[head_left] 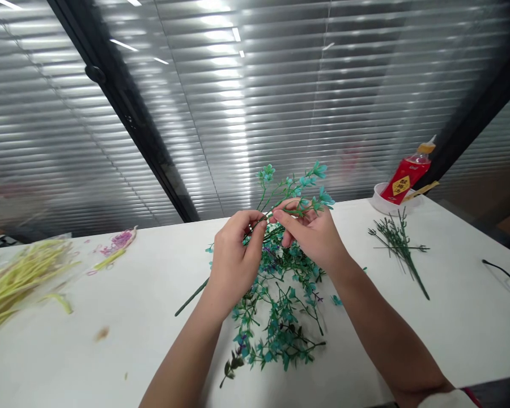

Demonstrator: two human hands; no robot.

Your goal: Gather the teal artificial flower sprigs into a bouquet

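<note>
Both hands are raised above a pile of artificial teal-flowered sprigs [280,328] on the white table. My left hand [238,255] is closed, thumb and index finger pinching green artificial flower stems [268,216]. Closed on the same stems a little to the right is my right hand [312,232], its thumb against the fingers. Teal blossoms [308,181] stick up and to the right past my fingertips. A thick green stem [191,297] pokes out to the left from behind my left hand. The exact fingertip contact is partly hidden.
A bare green plastic stem [402,249] lies at right, near a white bowl [380,201] holding a tilted red-labelled bottle [408,173]. Yellow strands in a clear bag [21,277] lie at left, beside a small purple bundle [121,241]. Window blinds [280,102] rise behind the table.
</note>
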